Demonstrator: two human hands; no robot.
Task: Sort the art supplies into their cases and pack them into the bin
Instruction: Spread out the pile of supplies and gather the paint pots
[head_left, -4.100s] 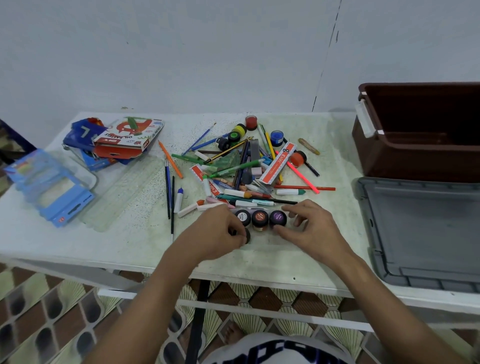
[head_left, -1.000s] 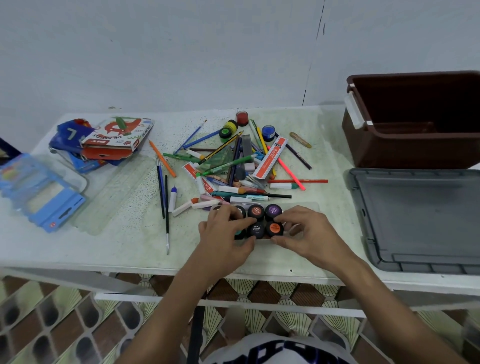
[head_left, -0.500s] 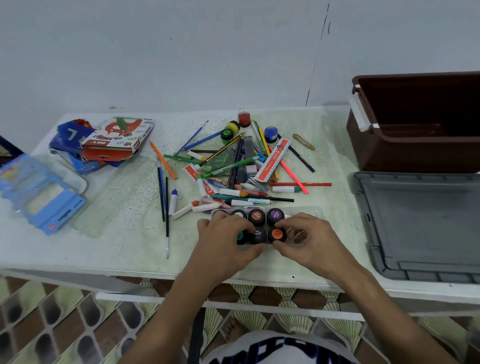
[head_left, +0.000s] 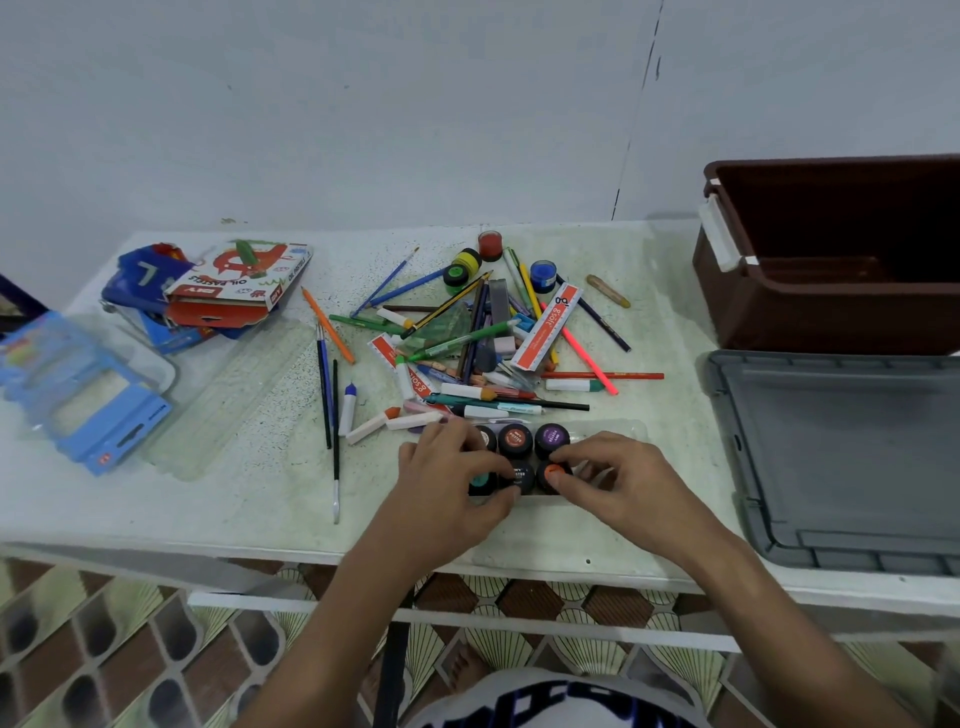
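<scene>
At six o'clock on the desk (head_left: 249, 499), your left hand (head_left: 447, 483) and right hand (head_left: 618, 483) curl their fingers around paint pots (head_left: 515, 440) in a clear tray (head_left: 623, 431).

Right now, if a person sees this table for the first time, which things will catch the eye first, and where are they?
The eye goes first to the tangled heap of pencils, brushes and pens in the middle of the table. Just in front of it, the left hand and right hand hold small paint pots set in two rows in a clear tray. At the right stands a dark brown bin, with its grey lid lying flat before it.
</scene>
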